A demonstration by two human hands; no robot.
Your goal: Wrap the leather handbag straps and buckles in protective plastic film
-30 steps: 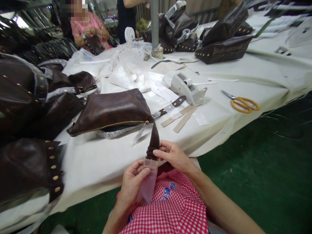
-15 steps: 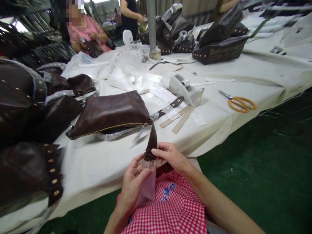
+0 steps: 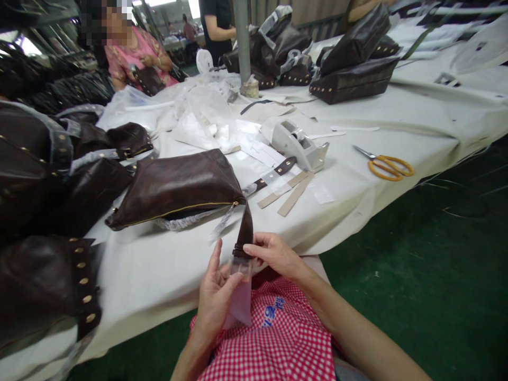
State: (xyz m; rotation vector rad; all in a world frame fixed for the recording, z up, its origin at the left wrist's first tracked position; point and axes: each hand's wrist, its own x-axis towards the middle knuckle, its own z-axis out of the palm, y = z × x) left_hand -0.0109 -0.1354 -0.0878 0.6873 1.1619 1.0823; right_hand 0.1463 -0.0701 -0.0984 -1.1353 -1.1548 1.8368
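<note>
A dark brown leather bag (image 3: 178, 185) with a gold zip lies on the white-covered table (image 3: 397, 121). Its brown strap (image 3: 246, 227) hangs off the front edge down to my lap. My right hand (image 3: 273, 254) pinches the strap's end at the buckle. My left hand (image 3: 216, 296) holds a clear plastic sleeve (image 3: 240, 296) against the strap end with thumb and palm, its fingers stretched upward.
Several brown studded bags (image 3: 43, 275) pile up at the left, more (image 3: 353, 79) at the back. A white tape dispenser (image 3: 297, 140), cardboard strips (image 3: 291, 193) and orange-handled scissors (image 3: 387, 165) lie on the table. A person in pink (image 3: 135, 53) sits at the far side. Green floor (image 3: 436, 254) lies to the right.
My left hand's fingers have straightened upward beside the strap while the thumb stays on the plastic sleeve. The view has shifted slightly; my right hand keeps its pinch.
</note>
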